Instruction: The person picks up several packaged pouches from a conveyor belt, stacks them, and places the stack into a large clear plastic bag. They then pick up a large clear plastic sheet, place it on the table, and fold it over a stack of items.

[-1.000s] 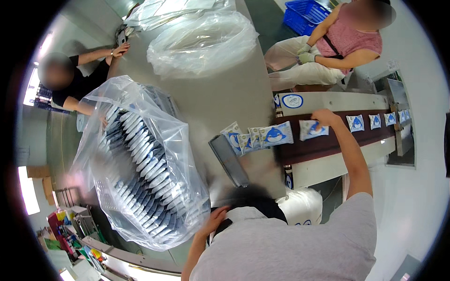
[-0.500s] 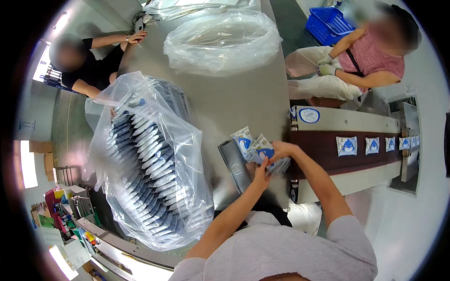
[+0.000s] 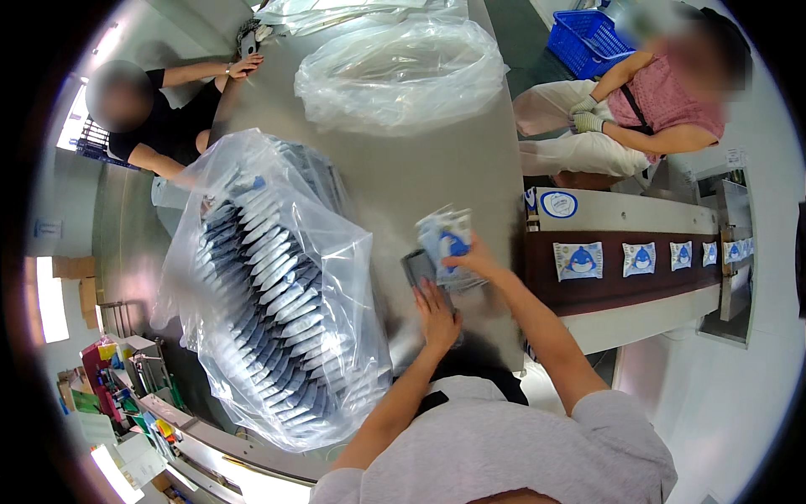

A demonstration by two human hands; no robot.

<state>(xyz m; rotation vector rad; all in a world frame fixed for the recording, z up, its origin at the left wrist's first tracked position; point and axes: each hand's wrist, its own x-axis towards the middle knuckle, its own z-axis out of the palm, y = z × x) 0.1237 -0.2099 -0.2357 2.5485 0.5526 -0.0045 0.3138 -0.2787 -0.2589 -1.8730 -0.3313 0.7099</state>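
My right hand (image 3: 478, 257) is closed on the side of several small white-and-blue packets (image 3: 452, 233) bunched together over the metal table. Next to them is a narrow dark grey metal tray (image 3: 417, 266). My left hand (image 3: 437, 316) lies with its fingers stretched out over the near part of the tray, holding nothing that I can see. Left of my hands, a large clear plastic bag (image 3: 357, 277) stands full of packets (image 3: 281, 294) stacked on edge in rows. A conveyor belt (image 3: 621, 290) on the right carries single packets (image 3: 579, 261) in a line.
An open-mouthed clear bag (image 3: 403, 76) lies on the far part of the metal table (image 3: 378, 168). A person in black (image 3: 168, 122) is at the table's left side; a gloved person in pink (image 3: 663, 118) sits at the right, by a blue basket (image 3: 588, 42).
My left hand has left the packets and moved left onto the tray. My right hand has shifted slightly left and away from me with the packets. Packets on the belt have moved left.
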